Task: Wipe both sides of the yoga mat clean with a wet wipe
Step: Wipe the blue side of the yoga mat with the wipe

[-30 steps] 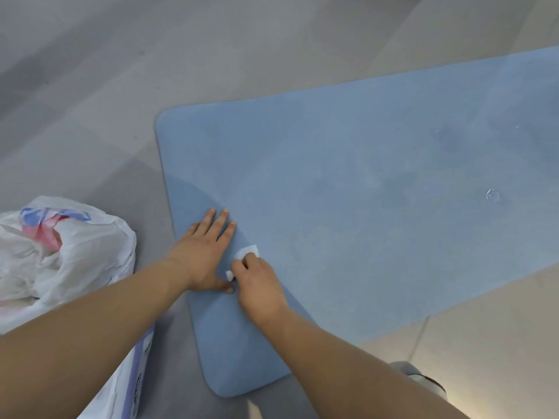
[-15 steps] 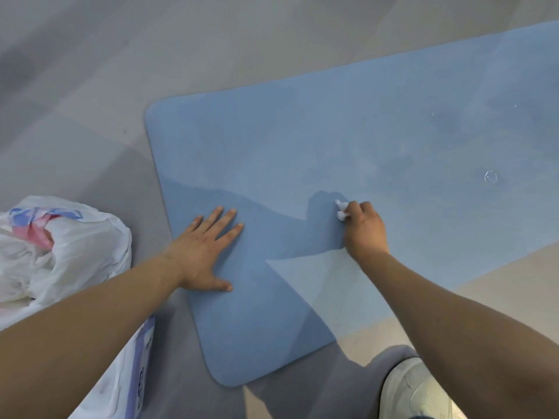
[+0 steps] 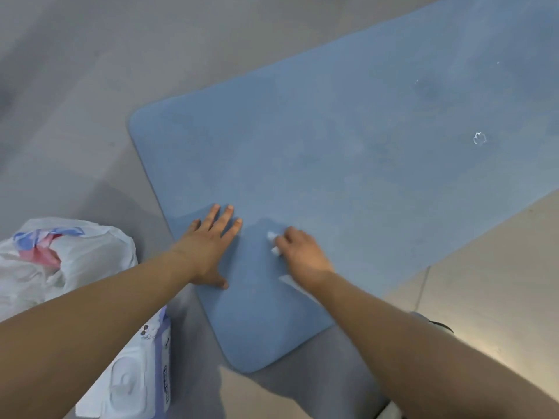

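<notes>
The right hand (image 3: pixel 302 255), which holds the bunched-up wipe (image 3: pixel 273 243) tight in its curled fingers, has slid back from the middle of the mat (image 3: pixel 348 152) to just beside the left hand (image 3: pixel 208 249), so I think it is rubbing back and forth on this top side and the other side is not done yet. The left hand lies flat with straight fingers, pressing the mat down on the floor (image 3: pixel 75 101). A pack (image 3: pixel 136 379) near the bag (image 3: pixel 60 255) has writing, but it is too blurry to read.
</notes>
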